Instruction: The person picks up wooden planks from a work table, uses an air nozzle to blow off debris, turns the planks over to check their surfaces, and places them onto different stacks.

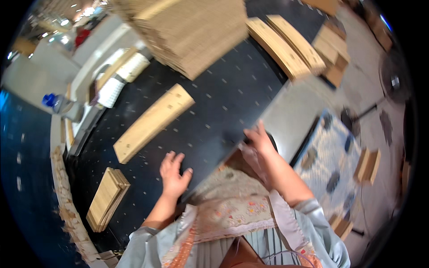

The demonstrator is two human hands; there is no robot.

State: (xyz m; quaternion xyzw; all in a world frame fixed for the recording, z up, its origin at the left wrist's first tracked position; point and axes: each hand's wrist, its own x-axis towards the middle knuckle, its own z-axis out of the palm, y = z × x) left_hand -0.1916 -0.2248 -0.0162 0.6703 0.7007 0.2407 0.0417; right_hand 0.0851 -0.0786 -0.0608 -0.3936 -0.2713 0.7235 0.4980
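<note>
My left hand (175,175) hovers at the near part of the black table (214,107), its fingers spread and nothing in them. Close beyond it lies a pale wooden board (154,123) with small dark holes near its ends. Over the table's near edge is my right hand (259,139), somewhat blurred, with fingers apart. Something thin and see-through (254,161) shows beside that wrist; whether the hand touches it I cannot tell. To the left of my left hand sits a small stack of shorter wooden boards (108,199).
A tall stack of flat cardboard (196,38) stands at the far side. Two long wooden pieces (279,49) lie side by side at the far right. A bottle with a blue cap (65,106) rests on the left ledge. Rightward are cardboard boxes (330,51) and a floor fan (394,80).
</note>
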